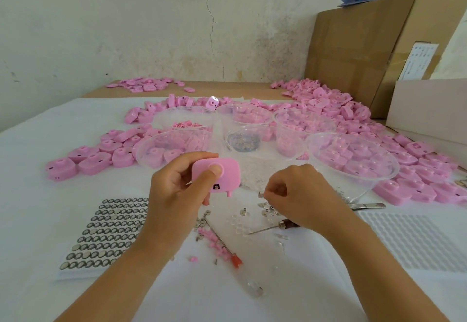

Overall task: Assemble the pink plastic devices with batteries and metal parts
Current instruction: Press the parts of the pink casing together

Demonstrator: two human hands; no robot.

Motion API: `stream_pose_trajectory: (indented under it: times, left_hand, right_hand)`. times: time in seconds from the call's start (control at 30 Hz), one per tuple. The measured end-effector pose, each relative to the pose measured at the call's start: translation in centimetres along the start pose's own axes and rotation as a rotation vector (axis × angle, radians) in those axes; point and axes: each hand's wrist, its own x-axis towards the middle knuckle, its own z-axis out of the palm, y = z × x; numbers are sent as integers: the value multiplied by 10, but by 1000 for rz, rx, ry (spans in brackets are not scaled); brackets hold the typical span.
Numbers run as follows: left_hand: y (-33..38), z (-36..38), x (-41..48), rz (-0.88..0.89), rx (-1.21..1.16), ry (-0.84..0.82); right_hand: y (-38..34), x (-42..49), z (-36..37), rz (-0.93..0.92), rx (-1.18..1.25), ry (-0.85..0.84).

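My left hand (177,190) grips a pink plastic device (222,175) above the table, thumb pressed on its round knob. My right hand (300,195) pinches a small metal part (260,194) just right of the device. More loose metal parts (266,209) lie under that hand. A tray of button batteries (106,230) sits at the lower left. Small pink pegs (212,239) and clear lenses (237,223) are scattered in front of me.
Several clear plastic bowls (353,170) hold pink parts; one bowl (243,141) holds metal bits. Heaps of pink housings (91,160) spread left and right. A red-handled pick (222,242), an awl (275,228), tweezers (366,205) and a white grid tray (414,240) lie nearby. Cardboard boxes (366,48) stand right.
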Motion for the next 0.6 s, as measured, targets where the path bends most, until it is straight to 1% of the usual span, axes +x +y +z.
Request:
stream_pose_trajectory:
  times: [0.07, 0.2, 0.4, 0.5, 0.6]
  left_hand:
    - [0, 1, -1, 8, 19, 1]
    - [-1, 3, -2, -9, 15, 5]
    - [-5, 6, -4, -55, 1, -4]
    - [-5, 7, -4, -54, 5, -17]
    - [-5, 7, -3, -90, 21, -12]
  right_hand:
    - [2, -1, 1, 31, -113, -93]
    - [1, -1, 5, 65, -134, -162]
    - [-2, 0, 10, 77, -106, -181]
    - [-2, 1, 13, 77, -86, -154]
    - [0, 1, 15, 56, -55, -145]
